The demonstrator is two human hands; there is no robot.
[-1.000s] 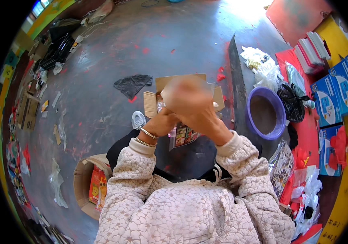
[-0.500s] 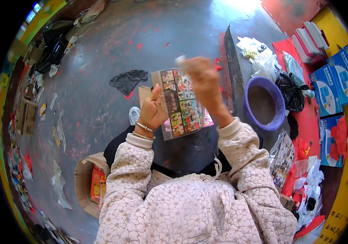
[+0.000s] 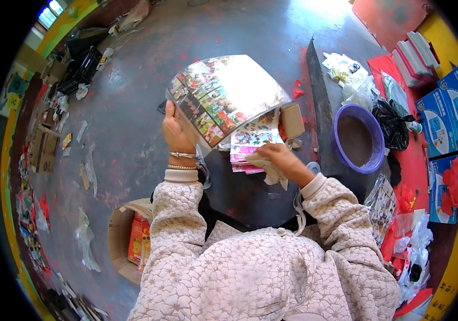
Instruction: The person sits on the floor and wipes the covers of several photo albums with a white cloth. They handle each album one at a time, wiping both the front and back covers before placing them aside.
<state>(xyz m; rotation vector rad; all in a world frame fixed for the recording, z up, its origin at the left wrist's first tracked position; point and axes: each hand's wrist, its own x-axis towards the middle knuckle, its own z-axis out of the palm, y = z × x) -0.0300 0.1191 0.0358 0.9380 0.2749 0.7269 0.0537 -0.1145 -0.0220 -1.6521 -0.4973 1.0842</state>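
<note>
A glossy clear-covered sheet of small coloured pictures (image 3: 215, 99) is tilted up in front of me, its far right part bleached by glare. My left hand (image 3: 178, 131) is closed on its near left edge, thumb up. Lower and to the right, my right hand (image 3: 286, 161) grips a crumpled off-white cloth (image 3: 272, 173) that hangs from its fingers. Just beyond the cloth, partly under the raised sheet, lies a stack of pink printed sheets or booklets (image 3: 244, 150). An open cardboard box (image 3: 293, 122) stands behind that stack, mostly hidden by the sheet.
To the right, past a dark upright strip (image 3: 320, 107), stands a purple basin (image 3: 337, 147) of murky water. Plastic bags (image 3: 392, 125) and blue boxes (image 3: 456, 101) line the right side. A round cardboard container (image 3: 117, 235) with red packs sits at my lower left.
The picture sheet has been tipped up and turned, now catching glare. My right hand has come down from above it toward me with the cloth, and the pink stack is more exposed.
</note>
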